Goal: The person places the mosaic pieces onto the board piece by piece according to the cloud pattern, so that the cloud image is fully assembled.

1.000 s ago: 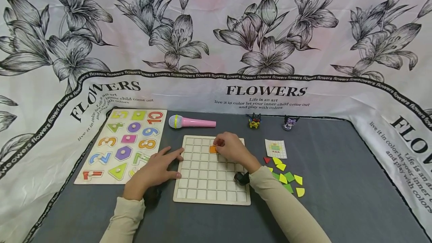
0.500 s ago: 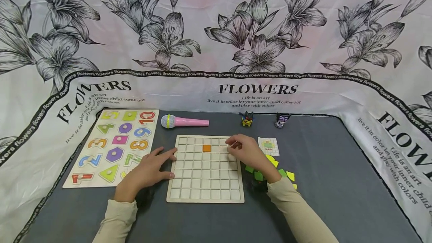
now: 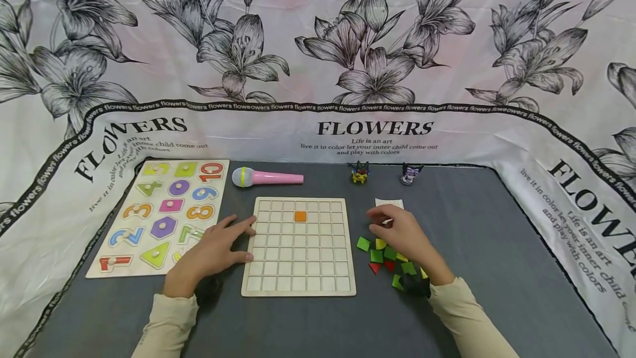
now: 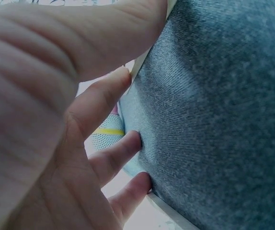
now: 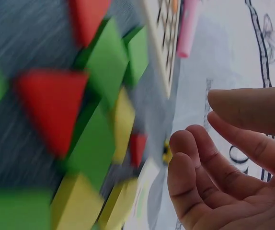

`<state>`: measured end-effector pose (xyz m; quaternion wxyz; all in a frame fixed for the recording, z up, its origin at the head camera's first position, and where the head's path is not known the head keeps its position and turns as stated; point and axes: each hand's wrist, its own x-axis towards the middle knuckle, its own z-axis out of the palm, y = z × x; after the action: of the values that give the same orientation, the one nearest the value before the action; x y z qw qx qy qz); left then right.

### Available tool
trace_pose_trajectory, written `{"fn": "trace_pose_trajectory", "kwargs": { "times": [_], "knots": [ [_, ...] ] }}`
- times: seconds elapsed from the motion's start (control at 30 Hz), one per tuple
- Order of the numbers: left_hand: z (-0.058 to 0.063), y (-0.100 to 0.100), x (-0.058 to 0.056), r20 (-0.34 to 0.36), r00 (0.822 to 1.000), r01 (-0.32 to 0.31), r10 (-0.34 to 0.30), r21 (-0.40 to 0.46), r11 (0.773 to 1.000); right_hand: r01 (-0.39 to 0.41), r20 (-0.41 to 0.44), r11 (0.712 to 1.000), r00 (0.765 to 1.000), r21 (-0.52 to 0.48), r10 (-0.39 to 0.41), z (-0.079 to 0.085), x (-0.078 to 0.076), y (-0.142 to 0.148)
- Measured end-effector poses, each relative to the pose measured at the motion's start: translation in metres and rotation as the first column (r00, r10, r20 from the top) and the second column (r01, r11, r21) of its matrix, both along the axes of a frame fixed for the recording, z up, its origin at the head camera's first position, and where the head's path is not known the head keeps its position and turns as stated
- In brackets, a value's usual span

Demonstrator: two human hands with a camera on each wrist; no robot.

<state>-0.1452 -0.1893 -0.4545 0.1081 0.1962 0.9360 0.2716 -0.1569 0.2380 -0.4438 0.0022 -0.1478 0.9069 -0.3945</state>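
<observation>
A pale wooden grid board (image 3: pixel 299 258) lies in the middle of the table, with one orange square tile (image 3: pixel 300 216) in a cell of its second row. My left hand (image 3: pixel 208 250) has its fingers spread, thumb and index fingertips at the board's left edge. Right of the board, my right hand (image 3: pixel 402 233) hovers over a pile of small pieces, its fingers loosely bent and nothing between them. Green tiles (image 3: pixel 376 256), red triangles (image 3: pixel 374 268) and yellow pieces (image 5: pixel 77 203) make up that pile. A small pattern card (image 3: pixel 390 202) is partly hidden behind the right hand.
At left lies a number-and-shape puzzle board (image 3: pixel 164 211), partly covered by the left hand. A pink toy microphone (image 3: pixel 268 178) is beyond the grid board. Two small figurines, one yellow and black (image 3: pixel 359 173) and one purple (image 3: pixel 410 174), stand near the back edge.
My right hand has let go of the orange tile, leaving it on the board, and moved right to above the loose pieces. My left hand stays at the board's edge. The head view has shifted slightly.
</observation>
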Motion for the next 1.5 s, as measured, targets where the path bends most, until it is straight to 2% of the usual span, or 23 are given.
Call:
{"fn": "trace_pose_trajectory", "kwargs": {
  "times": [0.13, 0.4, 0.83, 1.1, 1.33, 1.5],
  "knots": [
    [0.001, -0.001, 0.001, -0.007, 1.0, -0.001, 0.001, 0.006, 1.0, 0.038, -0.007, 0.999, 0.999, 0.03, -0.038, -0.001, 0.005, 0.015],
    [0.0, -0.002, 0.003, -0.002, 1.0, -0.017, 0.017, 0.005, 1.0, 0.076, -0.039, 0.984, 0.997, 0.161, -0.071, -0.004, 0.008, 0.037],
    [0.003, -0.002, 0.002, 0.011, 1.0, -0.015, 0.015, 0.01, 1.0, 0.027, 0.013, 0.959, 0.999, 0.282, -0.032, -0.007, 0.007, 0.046],
    [0.004, -0.002, 0.002, 0.015, 1.0, -0.021, 0.021, 0.006, 1.0, 0.0, 0.004, 0.956, 1.0, 0.294, -0.001, -0.005, 0.005, 0.049],
    [0.002, -0.002, 0.0, 0.022, 1.0, -0.021, 0.021, 0.0, 1.0, -0.003, -0.03, 0.973, 1.0, 0.232, 0.01, -0.005, 0.002, 0.042],
    [0.0, -0.001, -0.001, 0.039, 0.999, -0.021, 0.021, 0.0, 1.0, -0.017, -0.003, 0.982, 1.0, 0.186, 0.018, -0.004, -0.003, 0.027]
  ]
}}
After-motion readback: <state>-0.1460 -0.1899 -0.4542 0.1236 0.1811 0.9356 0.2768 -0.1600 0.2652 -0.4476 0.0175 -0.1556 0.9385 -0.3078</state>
